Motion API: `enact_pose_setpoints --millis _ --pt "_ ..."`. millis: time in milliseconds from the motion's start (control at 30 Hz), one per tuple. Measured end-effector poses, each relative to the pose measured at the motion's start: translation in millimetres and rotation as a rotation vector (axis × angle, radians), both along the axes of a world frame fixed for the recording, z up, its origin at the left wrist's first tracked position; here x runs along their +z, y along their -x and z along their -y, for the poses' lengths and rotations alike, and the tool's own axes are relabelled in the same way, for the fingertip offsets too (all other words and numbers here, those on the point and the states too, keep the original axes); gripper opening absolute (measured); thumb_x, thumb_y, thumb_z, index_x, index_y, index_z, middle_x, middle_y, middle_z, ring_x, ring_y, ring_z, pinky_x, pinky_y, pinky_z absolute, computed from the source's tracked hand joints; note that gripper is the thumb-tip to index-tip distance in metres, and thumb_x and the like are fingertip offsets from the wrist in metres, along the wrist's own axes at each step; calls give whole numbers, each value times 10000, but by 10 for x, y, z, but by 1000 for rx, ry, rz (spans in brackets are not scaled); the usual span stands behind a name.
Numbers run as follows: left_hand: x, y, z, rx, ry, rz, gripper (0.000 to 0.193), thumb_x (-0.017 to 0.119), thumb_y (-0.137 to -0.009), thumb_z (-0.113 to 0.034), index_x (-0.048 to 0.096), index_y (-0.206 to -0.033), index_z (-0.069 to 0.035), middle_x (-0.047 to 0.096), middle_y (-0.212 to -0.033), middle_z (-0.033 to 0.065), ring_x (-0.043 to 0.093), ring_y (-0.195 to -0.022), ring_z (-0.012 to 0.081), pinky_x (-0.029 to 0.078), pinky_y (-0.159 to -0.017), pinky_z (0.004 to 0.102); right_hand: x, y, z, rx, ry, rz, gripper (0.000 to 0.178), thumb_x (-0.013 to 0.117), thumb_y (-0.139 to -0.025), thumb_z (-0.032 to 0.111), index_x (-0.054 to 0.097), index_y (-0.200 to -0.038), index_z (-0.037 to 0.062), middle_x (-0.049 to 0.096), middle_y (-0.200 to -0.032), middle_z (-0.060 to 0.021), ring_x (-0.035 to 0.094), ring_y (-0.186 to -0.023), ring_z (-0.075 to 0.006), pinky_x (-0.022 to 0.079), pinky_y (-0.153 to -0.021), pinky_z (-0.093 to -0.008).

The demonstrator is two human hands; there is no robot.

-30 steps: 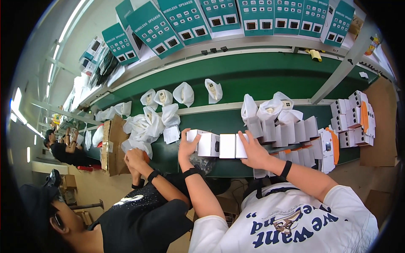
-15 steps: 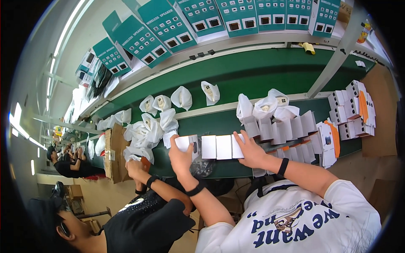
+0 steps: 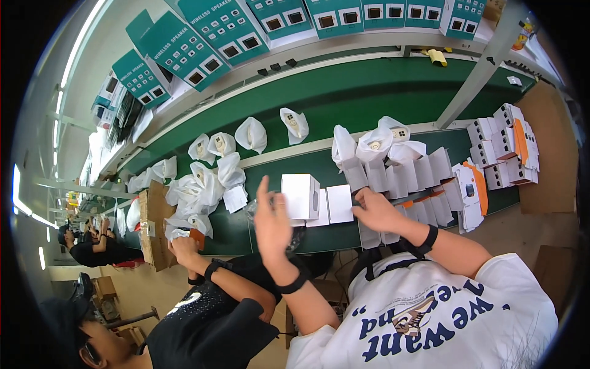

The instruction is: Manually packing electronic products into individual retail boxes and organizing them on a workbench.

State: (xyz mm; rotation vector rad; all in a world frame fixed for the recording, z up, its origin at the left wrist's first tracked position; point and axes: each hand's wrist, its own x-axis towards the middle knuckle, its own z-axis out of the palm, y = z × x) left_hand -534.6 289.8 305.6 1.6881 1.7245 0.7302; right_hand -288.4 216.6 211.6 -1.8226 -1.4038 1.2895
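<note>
White boxes stood in a short row on the green table between the person's two hands.

The left hand (image 3: 273, 229), blurred, was raised just left of the tall white box (image 3: 299, 195), its fingers stretched out and holding nothing; whether it touched the box could not be told. Two lower white boxes (image 3: 340, 204) lay side by side to the right of the tall one. The right hand (image 3: 380, 214) was near their right end, fingers bent and fairly close together; whether they gripped anything could not be told. Grey open cartons (image 3: 409, 177) stood beyond that hand, and white bags (image 3: 200, 184) were piled to the left, near a co-worker's hands (image 3: 184, 251).
</note>
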Motion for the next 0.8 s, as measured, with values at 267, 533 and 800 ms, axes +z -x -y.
enact_pose_setpoints --millis 267,533,800 --pt "-1665 964 -401 307 609 591 666 433 -1048 -519 546 -1381 47 652 -1282 193 664 -1099 296 517 -971 415 -463 153 -503 202 515 -49 329 475 -923 233 661 -911 -38 690 -1052 -219 667 -951 -398 517 -824 -515" --pt "-1982 663 -206 411 725 828 751 482 -966 -697 604 -1349 -62 668 -1240 76 656 -1044 242 555 -852 401 -1213 166 -647 -267 755 -925 256 458 -878 86 637 -1039 -3 628 -1123 -206 586 -1066 -362 453 -1000 -519" --pt "-2523 888 -209 469 547 1039 518 639 -957 -475 661 -1254 -51 715 -1096 82 698 -919 227 567 -735 360 -1546 579 -625 -626 622 -936 423 322 -997 207 620 -1171 -37 695 -1132 -198 687 -1037 -328 543 -911 -539"
